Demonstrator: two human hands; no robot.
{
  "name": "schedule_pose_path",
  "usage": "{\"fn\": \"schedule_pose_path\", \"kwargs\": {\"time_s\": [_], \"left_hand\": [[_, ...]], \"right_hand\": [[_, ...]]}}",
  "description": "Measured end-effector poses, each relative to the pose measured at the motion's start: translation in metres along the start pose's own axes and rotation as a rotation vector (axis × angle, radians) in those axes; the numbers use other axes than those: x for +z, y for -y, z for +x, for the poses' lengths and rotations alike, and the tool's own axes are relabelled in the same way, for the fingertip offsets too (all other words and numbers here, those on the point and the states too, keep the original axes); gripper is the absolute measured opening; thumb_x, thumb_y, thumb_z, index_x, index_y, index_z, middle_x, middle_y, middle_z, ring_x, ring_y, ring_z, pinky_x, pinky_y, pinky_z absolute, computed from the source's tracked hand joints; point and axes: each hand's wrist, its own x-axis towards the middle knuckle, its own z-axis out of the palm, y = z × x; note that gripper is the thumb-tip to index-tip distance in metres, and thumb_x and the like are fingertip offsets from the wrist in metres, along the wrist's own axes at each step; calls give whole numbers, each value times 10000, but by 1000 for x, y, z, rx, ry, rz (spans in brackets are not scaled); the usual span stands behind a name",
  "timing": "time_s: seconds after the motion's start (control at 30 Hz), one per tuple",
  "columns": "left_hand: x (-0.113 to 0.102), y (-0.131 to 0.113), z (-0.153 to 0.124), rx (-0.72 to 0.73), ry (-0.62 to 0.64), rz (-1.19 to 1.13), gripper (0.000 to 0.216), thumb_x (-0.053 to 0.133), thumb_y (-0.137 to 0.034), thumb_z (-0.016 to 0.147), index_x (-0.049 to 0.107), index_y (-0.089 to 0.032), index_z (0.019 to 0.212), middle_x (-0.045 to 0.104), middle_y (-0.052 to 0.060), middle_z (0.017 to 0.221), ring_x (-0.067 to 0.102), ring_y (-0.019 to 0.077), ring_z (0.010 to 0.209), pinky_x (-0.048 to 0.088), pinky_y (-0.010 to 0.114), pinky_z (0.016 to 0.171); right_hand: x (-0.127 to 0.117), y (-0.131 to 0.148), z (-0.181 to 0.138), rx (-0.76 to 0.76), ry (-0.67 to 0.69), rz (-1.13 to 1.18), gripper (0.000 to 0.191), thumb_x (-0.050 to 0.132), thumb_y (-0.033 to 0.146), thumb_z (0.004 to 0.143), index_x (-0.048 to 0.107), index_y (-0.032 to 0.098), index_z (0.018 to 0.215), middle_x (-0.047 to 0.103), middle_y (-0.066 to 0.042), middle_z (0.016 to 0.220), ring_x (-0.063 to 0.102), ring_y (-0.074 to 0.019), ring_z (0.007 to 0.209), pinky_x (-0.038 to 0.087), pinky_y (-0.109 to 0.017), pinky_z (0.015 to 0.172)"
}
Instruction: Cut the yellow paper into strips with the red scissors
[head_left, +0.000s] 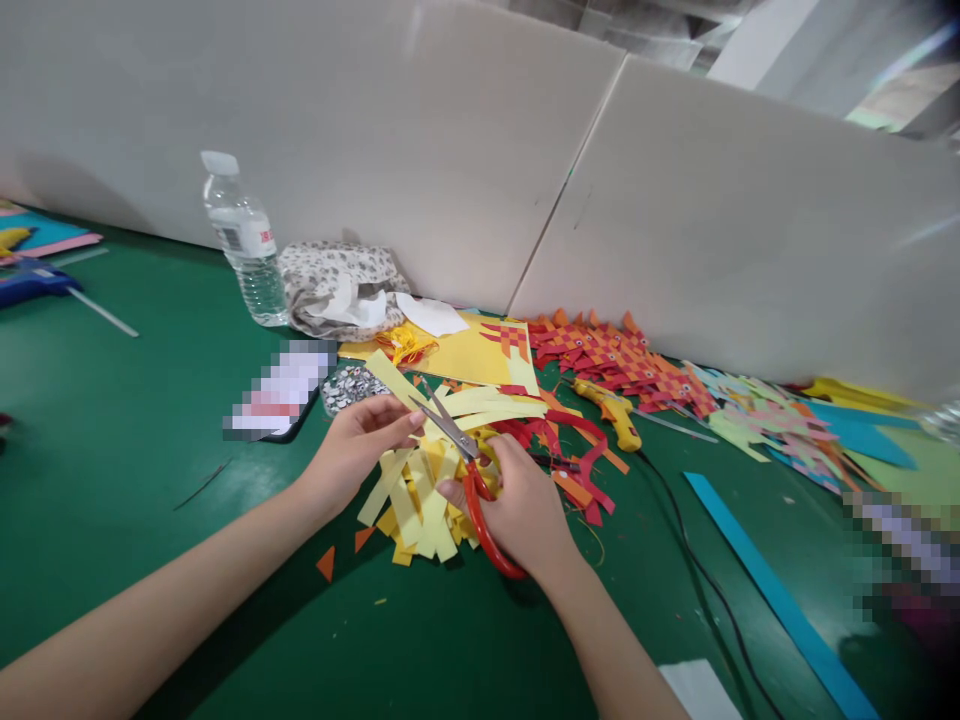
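My left hand (364, 445) pinches a pale yellow paper strip (390, 380) that slants up and to the left past the fingertips. Red-handled scissors (480, 490) are in my right hand (525, 495), their blades parted and pointing up-left at the strip beside my left fingertips. Whether the blades touch the strip, I cannot tell. Beneath both hands lies a heap of cut yellow paper pieces (427, 510). More pale yellow strips (487, 405) lie just behind the scissors. Two small orange paper triangles (326, 564) rest in front of the heap.
A phone (281, 390), a water bottle (244, 240) and a patterned pouch (300, 290) stand left of centre. A yellow glue gun (611, 410) with a black cord lies right, near woven red-orange paper pieces (607, 350). A blue strip (780, 590) crosses the green table (187, 600); a pale partition (375, 130) borders it.
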Motion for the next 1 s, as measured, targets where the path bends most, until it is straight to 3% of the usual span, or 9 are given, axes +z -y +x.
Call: {"fn": "schedule_pose_path", "kwargs": {"time_s": [0.23,0.63,1.0], "left_hand": [[1,1,-1,12,16,-6,140,710,-291,696,635,-172,699,621,-17,711,587,98,685,502,225,700],[5,1,-3,40,-64,2,149,715,-294,687,642,-166,710,642,-18,701,597,94,653,497,214,668],[5,-1,-4,-4,-28,-44,160,716,-301,700,637,-162,712,631,-16,695,597,93,680,506,212,689]], "right_hand": [[1,1,-1,1,22,-7,261,567,441,716,442,223,785,536,5,768,552,-162,664,362,-244,533],[0,5,0,14,20,35,310,575,457,699,369,227,693,485,23,708,495,-138,590,357,-249,537],[0,6,1,17,7,47,359,573,475,708,320,226,654,443,27,680,447,-129,573,349,-253,546]]}}
